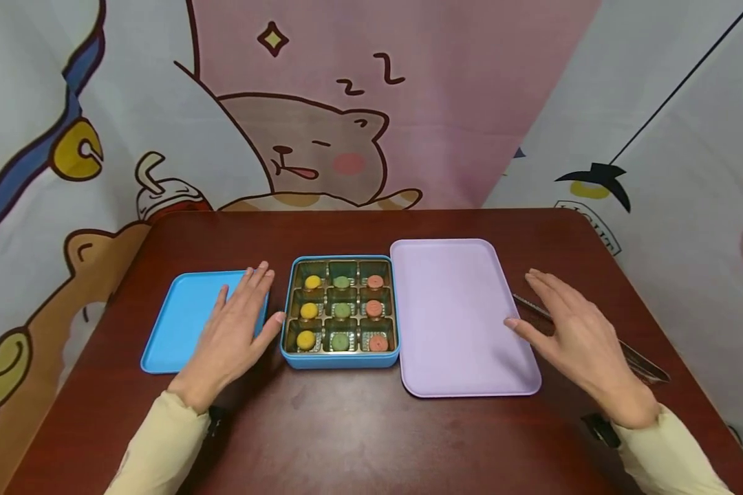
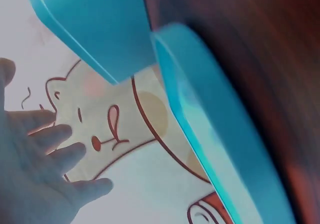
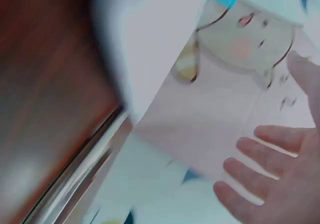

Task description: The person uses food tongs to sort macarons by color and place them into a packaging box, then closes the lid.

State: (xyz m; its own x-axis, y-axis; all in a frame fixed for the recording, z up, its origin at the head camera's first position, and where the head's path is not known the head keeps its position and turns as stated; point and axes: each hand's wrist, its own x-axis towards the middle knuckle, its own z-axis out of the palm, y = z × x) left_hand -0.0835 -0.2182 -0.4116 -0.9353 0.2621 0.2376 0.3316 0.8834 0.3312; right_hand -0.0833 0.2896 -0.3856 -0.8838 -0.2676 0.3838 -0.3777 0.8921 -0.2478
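Observation:
With fingers stretched out, my left hand (image 1: 232, 337) hovers over the right side of a flat blue lid (image 1: 176, 323), its thumb tip near the left wall of a blue box (image 1: 340, 361). Inside the box, a gold divided insert holds small round sweets: yellow ones (image 1: 309, 311) in the left column, green ones (image 1: 341, 311) in the middle, pink ones (image 1: 374, 309) on the right. My right hand (image 1: 585, 344), fingers straight, hangs over the right edge of a lilac tray (image 1: 452, 309) and partly hides metal tongs (image 1: 647, 366). Both hands hold nothing.
All of it lies on a dark reddish-brown table (image 1: 340, 440). The tray stands right beside the box, the lid a little to its left. Behind the table hangs a cloth (image 1: 446, 103) printed with cartoon animals.

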